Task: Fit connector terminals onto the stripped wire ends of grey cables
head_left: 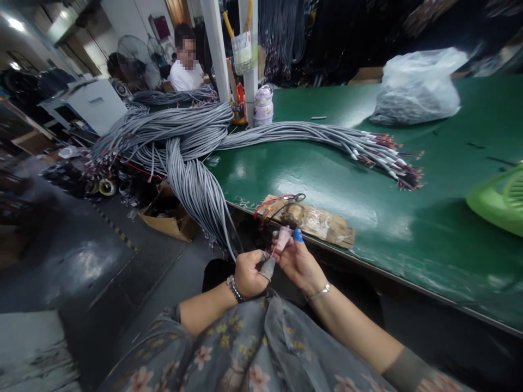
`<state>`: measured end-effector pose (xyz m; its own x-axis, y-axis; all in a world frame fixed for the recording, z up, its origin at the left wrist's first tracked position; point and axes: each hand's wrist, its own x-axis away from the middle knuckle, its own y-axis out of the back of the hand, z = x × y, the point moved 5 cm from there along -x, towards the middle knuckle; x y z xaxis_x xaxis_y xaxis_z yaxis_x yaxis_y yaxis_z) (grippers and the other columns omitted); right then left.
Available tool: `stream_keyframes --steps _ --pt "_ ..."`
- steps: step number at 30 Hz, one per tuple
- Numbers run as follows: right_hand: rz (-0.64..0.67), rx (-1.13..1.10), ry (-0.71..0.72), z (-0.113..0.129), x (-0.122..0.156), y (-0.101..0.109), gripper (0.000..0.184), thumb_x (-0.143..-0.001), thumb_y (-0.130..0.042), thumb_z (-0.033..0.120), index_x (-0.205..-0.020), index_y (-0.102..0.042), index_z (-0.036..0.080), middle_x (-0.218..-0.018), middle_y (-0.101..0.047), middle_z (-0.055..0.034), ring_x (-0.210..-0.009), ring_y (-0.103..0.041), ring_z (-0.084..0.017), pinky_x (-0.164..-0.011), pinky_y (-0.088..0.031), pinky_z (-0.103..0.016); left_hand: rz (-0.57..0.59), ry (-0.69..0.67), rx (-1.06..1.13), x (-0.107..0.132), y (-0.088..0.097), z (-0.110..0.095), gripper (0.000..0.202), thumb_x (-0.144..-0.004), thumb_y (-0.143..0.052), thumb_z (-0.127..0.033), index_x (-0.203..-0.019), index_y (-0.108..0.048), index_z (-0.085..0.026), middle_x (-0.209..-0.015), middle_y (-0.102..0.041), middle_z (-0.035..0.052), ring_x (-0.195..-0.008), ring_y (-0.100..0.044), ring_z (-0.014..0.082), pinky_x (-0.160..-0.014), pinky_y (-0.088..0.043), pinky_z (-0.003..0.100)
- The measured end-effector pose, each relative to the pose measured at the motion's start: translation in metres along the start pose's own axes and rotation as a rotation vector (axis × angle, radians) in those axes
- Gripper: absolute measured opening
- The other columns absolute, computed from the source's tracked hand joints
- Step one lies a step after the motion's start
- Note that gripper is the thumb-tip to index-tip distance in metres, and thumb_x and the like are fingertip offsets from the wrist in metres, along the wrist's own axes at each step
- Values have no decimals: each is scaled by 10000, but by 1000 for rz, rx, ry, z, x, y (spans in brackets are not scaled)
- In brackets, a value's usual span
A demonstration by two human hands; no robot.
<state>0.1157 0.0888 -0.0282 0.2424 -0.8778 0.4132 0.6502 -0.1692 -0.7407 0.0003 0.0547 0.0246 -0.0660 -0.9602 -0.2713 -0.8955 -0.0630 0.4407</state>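
Note:
My left hand (248, 274) is closed around the end of a grey cable (229, 245) that hangs down from a thick bundle of grey cables (192, 179) draped over the green table's edge. My right hand (297, 260) sits just to the right, fingers pinched on the small coloured wires (267, 255) at the cable's tip. Its fingertips wear blue and pink covers. Both hands hover in front of the table edge, above my lap.
A cardboard pad with red and black wires (310, 218) lies on the green table (408, 228). More cable bundles (327, 136), a plastic bag (417, 87), a green fan (502, 198), a white post (216, 49) and a seated person (186, 73) are beyond.

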Motion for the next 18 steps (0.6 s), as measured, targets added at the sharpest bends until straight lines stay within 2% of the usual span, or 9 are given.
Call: stream_keyframes --steps 3,7,11,14,18 --pt "25 33 -15 0 1 4 368 -726 -620 603 -760 -668 240 -693 -663 5 -594 -581 -141 -548 -476 -252 12 68 71 4 3 2 187 -740 -594 -359 -627 -627 -214 -527 -617 23 -503 -546 138 -533 -437 250" --pt "46 23 -35 0 3 7 355 -702 -658 586 -766 -667 237 -668 -651 9 -568 -564 -127 -520 -462 -233 15 203 231 8 4 7 248 -754 -594 -404 -620 -599 -196 -483 -593 4 -437 -524 113 -471 -421 226" --pt "47 6 -61 -1 3 12 348 -659 -712 561 -749 -665 228 -652 -645 10 -558 -558 -123 -513 -464 -231 -43 380 408 9 2 13 302 -712 -622 -452 -594 -567 -180 -441 -552 -14 -377 -484 93 -402 -382 205" --pt "57 26 -65 -3 3 18 314 -676 -713 528 -745 -656 227 -653 -643 11 -555 -558 -120 -517 -469 -235 -83 508 543 10 -2 23 312 -672 -643 -464 -613 -568 -167 -434 -542 -19 -349 -461 86 -374 -362 202" --pt "42 31 -82 -5 2 28 249 -690 -721 459 -713 -644 223 -678 -643 2 -567 -560 -120 -524 -475 -239 -109 579 603 8 -8 37 316 -676 -633 -466 -629 -552 -163 -448 -543 -20 -361 -465 87 -392 -372 207"
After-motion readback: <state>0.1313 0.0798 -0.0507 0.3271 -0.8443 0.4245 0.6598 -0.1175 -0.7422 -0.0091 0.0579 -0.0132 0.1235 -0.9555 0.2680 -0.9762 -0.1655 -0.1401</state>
